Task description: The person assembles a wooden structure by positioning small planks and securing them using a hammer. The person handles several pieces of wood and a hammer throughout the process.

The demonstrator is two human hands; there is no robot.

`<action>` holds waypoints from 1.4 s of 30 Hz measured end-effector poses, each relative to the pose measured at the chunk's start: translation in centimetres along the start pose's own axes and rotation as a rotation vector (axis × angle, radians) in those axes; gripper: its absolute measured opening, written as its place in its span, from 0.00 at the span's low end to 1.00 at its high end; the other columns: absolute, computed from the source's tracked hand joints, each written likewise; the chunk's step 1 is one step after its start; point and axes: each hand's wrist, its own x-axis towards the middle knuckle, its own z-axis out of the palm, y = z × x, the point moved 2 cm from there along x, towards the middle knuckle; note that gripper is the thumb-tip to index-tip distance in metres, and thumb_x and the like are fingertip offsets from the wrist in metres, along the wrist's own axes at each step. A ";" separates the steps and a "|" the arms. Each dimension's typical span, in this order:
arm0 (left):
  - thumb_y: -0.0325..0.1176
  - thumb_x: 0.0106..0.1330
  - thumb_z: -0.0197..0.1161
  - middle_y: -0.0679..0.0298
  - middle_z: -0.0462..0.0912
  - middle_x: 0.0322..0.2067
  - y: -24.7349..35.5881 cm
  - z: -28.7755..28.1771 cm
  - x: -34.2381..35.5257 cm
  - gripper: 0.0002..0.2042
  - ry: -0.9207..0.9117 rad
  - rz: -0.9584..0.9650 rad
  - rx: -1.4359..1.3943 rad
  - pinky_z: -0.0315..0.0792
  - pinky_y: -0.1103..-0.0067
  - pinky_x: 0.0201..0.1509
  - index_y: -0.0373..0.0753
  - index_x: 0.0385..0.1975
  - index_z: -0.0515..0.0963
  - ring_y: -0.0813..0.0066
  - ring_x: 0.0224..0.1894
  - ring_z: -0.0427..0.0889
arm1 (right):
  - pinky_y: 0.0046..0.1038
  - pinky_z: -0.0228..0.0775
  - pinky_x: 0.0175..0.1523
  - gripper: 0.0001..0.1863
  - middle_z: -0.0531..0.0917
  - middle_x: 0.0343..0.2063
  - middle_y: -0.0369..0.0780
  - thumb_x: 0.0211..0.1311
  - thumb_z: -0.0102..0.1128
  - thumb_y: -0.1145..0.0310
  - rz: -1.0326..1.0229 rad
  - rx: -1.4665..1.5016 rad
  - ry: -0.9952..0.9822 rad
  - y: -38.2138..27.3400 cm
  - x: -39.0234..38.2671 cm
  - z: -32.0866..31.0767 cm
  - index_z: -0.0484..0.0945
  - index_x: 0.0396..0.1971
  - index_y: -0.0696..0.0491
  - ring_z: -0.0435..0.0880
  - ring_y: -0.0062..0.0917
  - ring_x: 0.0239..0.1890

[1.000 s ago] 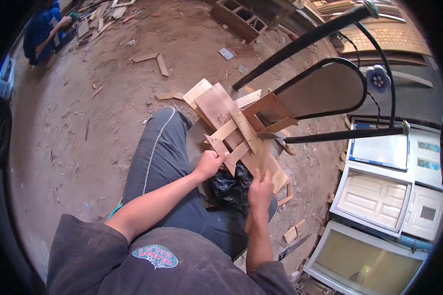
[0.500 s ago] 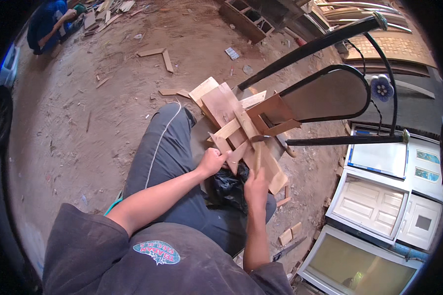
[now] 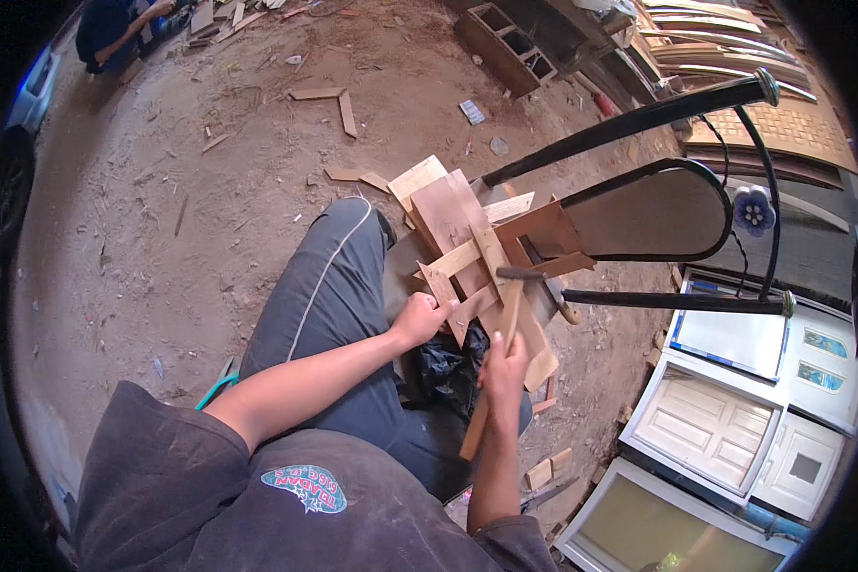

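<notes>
My left hand (image 3: 418, 321) is closed on a small wooden frame (image 3: 439, 286) of thin joined strips, steadying it against stacked boards. In my right hand (image 3: 504, 367) is a hammer (image 3: 511, 313), gripped midway along its wooden handle. The handle's lower end sticks out below my fist. Its dark metal head lies over a pale strip (image 3: 489, 255) on the boards; whether they touch, I cannot tell. Underneath are a reddish plank (image 3: 445, 212) and a longer pale plank (image 3: 534, 343). A brown open wooden box (image 3: 541, 232) sits just beyond the hammer head.
A black metal-framed chair (image 3: 650, 212) lies tipped beyond the boards. A black plastic bag (image 3: 445, 367) is by my lap. Wood offcuts (image 3: 329, 100) are scattered on the dirt floor. White panelled doors (image 3: 705, 419) stand at right. Another person (image 3: 114, 38) crouches far left.
The whole view has shifted slightly. My right hand has tilted the hammer, and the handle's lower end now shows. The left hand keeps its hold on the frame.
</notes>
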 end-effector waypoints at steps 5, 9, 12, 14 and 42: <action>0.50 0.67 0.68 0.50 0.75 0.11 0.6 -0.2 -0.3 0.29 -0.036 -0.003 -0.197 0.70 0.63 0.23 0.25 0.15 0.76 0.73 0.15 0.76 | 0.22 0.61 0.15 0.12 0.69 0.18 0.31 0.81 0.49 0.60 -0.153 0.225 -0.017 -5.2 2.5 -2.8 0.70 0.39 0.53 0.68 0.14 0.12; 0.50 0.67 0.68 0.50 0.76 0.12 0.8 -0.4 0.0 0.29 -0.055 -0.051 -0.008 0.69 0.64 0.24 0.26 0.16 0.76 0.73 0.16 0.74 | 0.23 0.59 0.14 0.12 0.69 0.18 0.31 0.82 0.49 0.60 -0.049 0.193 -0.164 -6.3 3.3 -2.6 0.69 0.38 0.52 0.67 0.15 0.11; 0.51 0.67 0.69 0.56 0.72 0.11 0.5 -0.3 0.0 0.30 -0.041 -0.066 -0.005 0.66 0.65 0.23 0.28 0.14 0.73 0.76 0.16 0.69 | 0.22 0.60 0.14 0.13 0.69 0.17 0.31 0.82 0.48 0.58 -0.035 0.166 -0.187 -5.8 4.5 -2.8 0.69 0.40 0.52 0.67 0.15 0.11; 0.53 0.68 0.68 0.66 0.66 0.10 0.1 -0.1 -0.2 0.32 -0.002 -0.049 -0.042 0.60 0.68 0.20 0.32 0.10 0.69 0.82 0.17 0.62 | 0.23 0.61 0.13 0.15 0.68 0.16 0.31 0.82 0.47 0.55 -0.091 0.234 -0.063 -5.2 5.2 -2.8 0.70 0.41 0.52 0.68 0.16 0.10; 0.49 0.68 0.70 0.64 0.66 0.08 0.9 -0.5 -0.3 0.31 0.017 -0.025 -0.046 0.61 0.68 0.18 0.31 0.09 0.70 0.83 0.16 0.63 | 0.28 0.66 0.23 0.13 0.72 0.21 0.35 0.81 0.50 0.58 -0.193 -0.326 -0.104 -5.9 4.4 -2.5 0.71 0.40 0.53 0.73 0.22 0.18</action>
